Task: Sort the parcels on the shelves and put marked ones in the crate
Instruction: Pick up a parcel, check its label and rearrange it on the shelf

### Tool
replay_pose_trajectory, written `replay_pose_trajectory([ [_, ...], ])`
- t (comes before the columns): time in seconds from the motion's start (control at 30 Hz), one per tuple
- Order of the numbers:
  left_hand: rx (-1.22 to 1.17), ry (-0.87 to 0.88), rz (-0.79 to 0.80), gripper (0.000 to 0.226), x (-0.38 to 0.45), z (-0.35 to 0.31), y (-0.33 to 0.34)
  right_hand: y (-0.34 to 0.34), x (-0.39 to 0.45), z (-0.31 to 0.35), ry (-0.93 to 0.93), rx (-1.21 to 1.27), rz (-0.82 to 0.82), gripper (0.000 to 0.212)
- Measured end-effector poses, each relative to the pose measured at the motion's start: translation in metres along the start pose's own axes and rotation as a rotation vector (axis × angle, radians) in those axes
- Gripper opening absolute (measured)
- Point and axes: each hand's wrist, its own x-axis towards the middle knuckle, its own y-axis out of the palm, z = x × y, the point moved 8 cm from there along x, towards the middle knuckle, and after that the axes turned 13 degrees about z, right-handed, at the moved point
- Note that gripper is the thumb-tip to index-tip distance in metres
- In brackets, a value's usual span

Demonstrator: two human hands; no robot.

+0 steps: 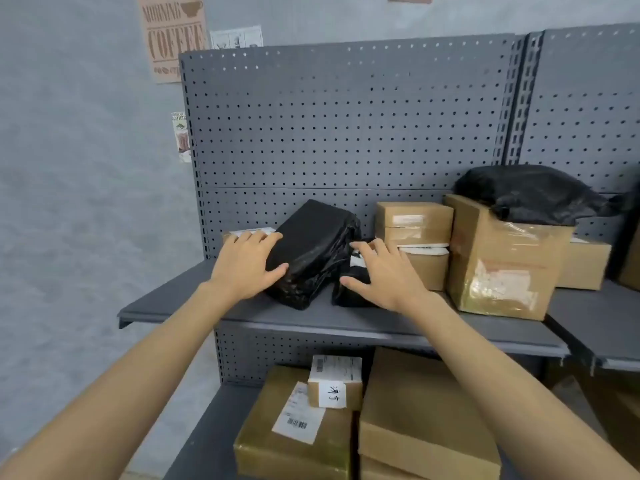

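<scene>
Wall poster point(172, 36) reads "MORNING COFFEE". On the upper shelf point(166, 299), the left hand point(244, 268) rests with straight fingers on a black parcel point(311, 251); the right hand point(384, 275), fingers spread, touches a smaller black parcel point(349, 289). Labelled cardboard boxes point(498, 258) stand alongside.

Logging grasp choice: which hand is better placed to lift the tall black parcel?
Probably left. The left hand already rests on the tall black parcel; the right hand is on the smaller black parcel.

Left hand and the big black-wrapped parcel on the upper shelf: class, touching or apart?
Touching. The head view shows the left hand laid against the black-wrapped parcel's left side, thumb pressed on its near edge, no gap showing.
</scene>
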Motion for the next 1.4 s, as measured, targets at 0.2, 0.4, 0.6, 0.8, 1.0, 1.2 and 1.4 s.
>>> replay_pose_trajectory([
  [0.2,-0.039,0.021,-0.018,0.064,0.036,0.021,0.023,0.021,0.048,0.010,0.042,-0.006,0.038,0.073],
  [0.4,-0.182,-0.014,0.066,0.090,0.057,0.030,0.047,0.039,0.074,0.008,0.058,0.029,0.102,0.079],
  [0.6,-0.585,-0.019,0.235,0.080,0.064,0.027,0.065,0.047,0.087,0.005,0.042,0.133,0.138,0.083],
  [0.8,-0.714,-0.014,0.242,0.093,0.063,0.019,0.062,0.046,0.087,0.007,-0.012,0.264,0.135,0.082],
  [1.0,-0.914,-0.045,0.189,0.102,0.052,0.019,0.056,0.027,0.077,0.014,-0.128,0.582,0.061,0.085],
  [1.2,-1.026,-0.098,-0.025,0.108,0.044,0.032,0.030,-0.005,0.067,0.031,-0.132,0.777,-0.101,0.095],
  [1.4,-1.139,-0.052,-0.116,0.109,0.035,0.039,0.022,-0.017,0.052,0.044,-0.163,0.971,-0.250,0.063],
])
